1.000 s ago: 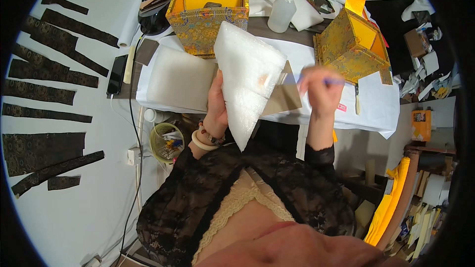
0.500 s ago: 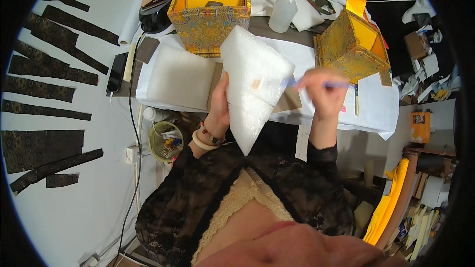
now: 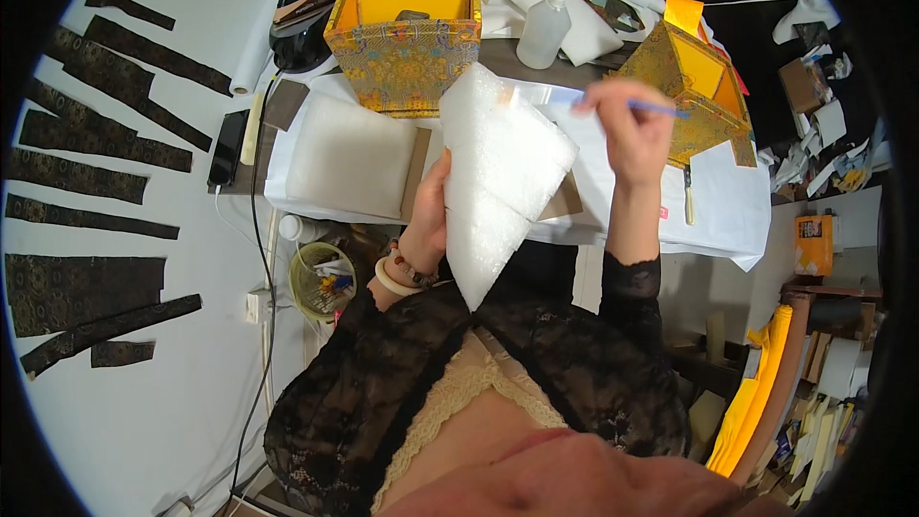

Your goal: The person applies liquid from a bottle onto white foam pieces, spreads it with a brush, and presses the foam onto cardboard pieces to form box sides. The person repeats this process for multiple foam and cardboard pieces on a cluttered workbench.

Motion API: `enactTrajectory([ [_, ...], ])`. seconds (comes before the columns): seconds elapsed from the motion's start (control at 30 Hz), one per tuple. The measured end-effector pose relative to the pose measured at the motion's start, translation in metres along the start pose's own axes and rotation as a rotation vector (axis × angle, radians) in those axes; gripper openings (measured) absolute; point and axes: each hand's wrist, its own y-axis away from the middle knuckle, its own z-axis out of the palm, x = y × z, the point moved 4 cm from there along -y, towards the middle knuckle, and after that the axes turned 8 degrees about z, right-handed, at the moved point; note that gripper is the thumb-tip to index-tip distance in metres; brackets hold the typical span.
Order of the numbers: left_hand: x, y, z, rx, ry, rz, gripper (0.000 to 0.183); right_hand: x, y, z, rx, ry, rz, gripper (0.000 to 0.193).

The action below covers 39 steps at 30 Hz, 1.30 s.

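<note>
My left hand [image 3: 428, 222] grips a white foam sheet [image 3: 498, 172] by its left edge and holds it upright, tilted, above the table's front edge. A brown card piece [image 3: 567, 201] shows just behind the sheet's right side. My right hand [image 3: 627, 129] is raised to the right of the sheet and pinches a thin blue-handled brush [image 3: 649, 107] that points toward the sheet's top corner. Both forearms wear black lace sleeves.
On the white-covered table [image 3: 728, 211] lie a flat white pad [image 3: 349, 153], a yellow brocade box [image 3: 407, 29], a second tilted brocade box [image 3: 694, 86], a plastic bottle [image 3: 544, 31] and a knife [image 3: 687, 206]. Dark fabric strips [image 3: 86, 172] lie on the floor; a small bin [image 3: 324, 280] stands below.
The foam sheet has stayed raised in my left hand. My right hand has lifted up and to the right with the brush, away from the sheet's middle.
</note>
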Motion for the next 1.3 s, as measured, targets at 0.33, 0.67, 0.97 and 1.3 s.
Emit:
enactTrajectory([
  [0.33, 0.022, 0.005, 0.002, -0.146, -0.335, 0.229, 0.052, 0.050, -0.051, -0.008, 0.311, -0.010, -0.088, 0.023],
  [0.67, 0.093, 0.028, 0.055, -0.239, 0.222, 0.260, 0.054, 0.232, -0.146, 0.052, 0.398, 0.430, 0.061, 0.017],
  [0.97, 0.114, 0.032, 0.046, -0.302, 0.170, 0.348, 0.051, 0.361, -0.220, 0.051, 0.417, 0.631, 0.230, 0.022],
  [1.3, 0.118, 0.024, 0.036, -0.221, 0.183, 0.318, 0.054, 0.329, -0.229, 0.050, 0.269, 0.696, 0.156, 0.022],
])
